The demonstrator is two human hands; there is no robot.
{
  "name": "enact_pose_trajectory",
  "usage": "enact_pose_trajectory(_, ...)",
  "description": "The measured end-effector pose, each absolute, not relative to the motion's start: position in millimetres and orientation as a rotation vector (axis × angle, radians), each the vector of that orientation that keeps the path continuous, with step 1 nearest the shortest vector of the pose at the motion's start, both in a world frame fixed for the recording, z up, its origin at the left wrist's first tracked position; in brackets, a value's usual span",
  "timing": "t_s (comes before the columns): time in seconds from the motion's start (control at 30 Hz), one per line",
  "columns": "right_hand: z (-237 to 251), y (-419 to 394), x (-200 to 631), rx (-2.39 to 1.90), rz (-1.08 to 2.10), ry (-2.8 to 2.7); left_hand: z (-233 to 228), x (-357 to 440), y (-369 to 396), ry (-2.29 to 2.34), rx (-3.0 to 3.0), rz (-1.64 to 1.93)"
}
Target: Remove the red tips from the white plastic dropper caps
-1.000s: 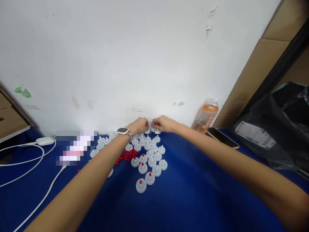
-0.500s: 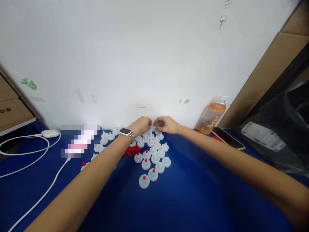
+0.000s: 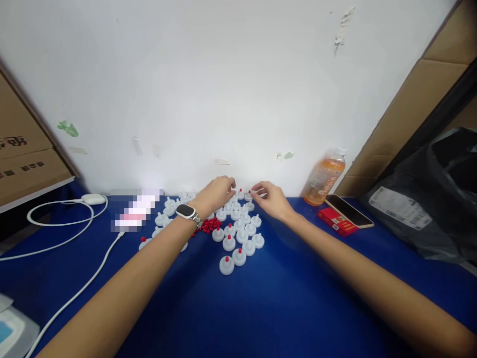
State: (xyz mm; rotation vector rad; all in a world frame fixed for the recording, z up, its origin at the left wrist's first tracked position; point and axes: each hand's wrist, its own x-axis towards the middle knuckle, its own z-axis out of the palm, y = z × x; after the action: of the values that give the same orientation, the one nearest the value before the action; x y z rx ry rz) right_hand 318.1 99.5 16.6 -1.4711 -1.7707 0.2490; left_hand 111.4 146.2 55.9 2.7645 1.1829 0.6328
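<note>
Many white plastic caps (image 3: 241, 234) stand in rows on the blue table (image 3: 283, 298), several with a red tip on top. A small heap of loose red plugs (image 3: 210, 225) lies at their left. My left hand (image 3: 219, 191), with a watch (image 3: 186, 211) on the wrist, curls its fingertips over the farthest caps by the wall; whatever it pinches is hidden. My right hand (image 3: 271, 199) hovers just right of the far row, fingers loosely apart, near a red-tipped cap (image 3: 248, 196).
An orange drink bottle (image 3: 322, 177), a phone (image 3: 348, 210) and a red packet (image 3: 337, 222) sit at the right by cardboard and a black bag (image 3: 425, 209). White cables (image 3: 74, 293) and a charger (image 3: 93, 199) lie at the left beside a cardboard box (image 3: 26, 159).
My right hand has drawn back to the right, away from my left hand and the far caps. The view has shifted, showing the red packet and more of the left box.
</note>
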Motion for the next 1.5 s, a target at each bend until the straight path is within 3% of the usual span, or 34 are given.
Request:
enact_pose_trajectory(0.23, 32.3, -8.6, 270.6, -1.263, 0.158, -2.199, 62.6, 69.9, 53.2, 0.960, 2.649, 0.620)
enact_pose_trajectory(0.47, 23.5, -26.2, 261.9, -1.260, 0.276, -2.312, 31.4, 47.4, -6.3, 0.935, 2.649, 0.517)
enact_pose_trajectory(0.6, 15.7, -28.5, 259.6, -1.279, 0.316, -2.243, 14.2, 42.6, -8.5, 0.925, 2.648, 0.515)
enact_pose_trajectory(0.77, 14.5, -28.8, 268.9, -1.345, 0.117, -2.074, 7.9, 37.4, -2.8, 0.955, 2.622, 0.603)
enact_pose_trajectory(1.1, 4.7, -29.7, 283.0, -1.416, 0.122, -2.107, 18.2, 53.4, 7.9, 1.077, 2.613, 0.736)
enact_pose_trajectory(1.37, 19.1, -29.6, 262.1, -1.248, 0.411, -1.814, 23.8, 45.2, -6.3, 0.897, 2.599, 1.057)
enact_pose_trajectory(1.5, 33.6, -25.5, 231.9, -1.058, 0.587, -1.802, 20.1, 32.0, -8.1, 0.894, 2.532, 0.981)
